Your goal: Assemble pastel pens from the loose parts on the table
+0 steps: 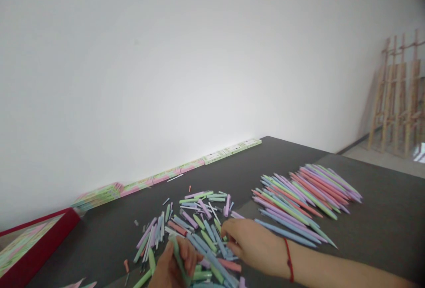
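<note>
My left hand [175, 261] is closed around a pale green pen barrel [179, 259], which points up and toward the back. To its right, my right hand [247, 243] reaches down into a heap of pastel pen parts [209, 235], fingers bent together; whatever lies between its fingertips is hidden. Green, blue, purple and coral barrels and caps make up the heap, with thin white refills [204, 208] among them. Beyond my right wrist lies a broad pile of assembled-looking pens [299, 195] with pointed ends, roughly side by side.
Flat pastel boxes [179, 169] run along the wall at the back of the dark table [252, 164]. At the left stands a red box [49, 243] with pastel packs inside. Small loose pieces, one orange [126, 266], are scattered nearby. Wooden easel-like frames [398, 102] lean far right.
</note>
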{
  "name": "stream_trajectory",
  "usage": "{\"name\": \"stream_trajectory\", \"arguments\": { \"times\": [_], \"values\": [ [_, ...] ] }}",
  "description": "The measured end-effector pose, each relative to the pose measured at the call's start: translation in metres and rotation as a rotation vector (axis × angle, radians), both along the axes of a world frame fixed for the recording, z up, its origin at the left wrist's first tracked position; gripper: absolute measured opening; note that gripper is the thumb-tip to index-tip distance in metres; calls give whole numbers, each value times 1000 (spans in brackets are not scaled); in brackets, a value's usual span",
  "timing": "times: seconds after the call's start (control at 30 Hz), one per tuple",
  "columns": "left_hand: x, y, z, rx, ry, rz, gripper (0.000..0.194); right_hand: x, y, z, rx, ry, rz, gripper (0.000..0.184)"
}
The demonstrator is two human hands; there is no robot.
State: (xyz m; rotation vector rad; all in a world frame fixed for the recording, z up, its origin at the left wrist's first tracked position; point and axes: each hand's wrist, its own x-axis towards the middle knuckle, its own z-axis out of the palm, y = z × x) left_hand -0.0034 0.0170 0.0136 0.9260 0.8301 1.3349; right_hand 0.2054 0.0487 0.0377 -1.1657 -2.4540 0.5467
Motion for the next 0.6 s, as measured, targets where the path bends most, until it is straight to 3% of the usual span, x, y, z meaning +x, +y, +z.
{"name": "stream_trajectory", "arguments": {
  "times": [0.17,0.33,0.43,0.6],
  "values": [
    [7,-6,13,-110,-251,131,14,-6,0,-10,20,-7,37,21],
    [10,-9,12,-129,-340,151,12,-10,-5,-13,31,-29,95,20],
    [11,-11,15,-170,-370,172,12,-7,1,-19,57,-101,60,22],
    [12,-13,16,-130,-296,90,11,-4,13,-23,79,-213,7,21]
  ]
}}
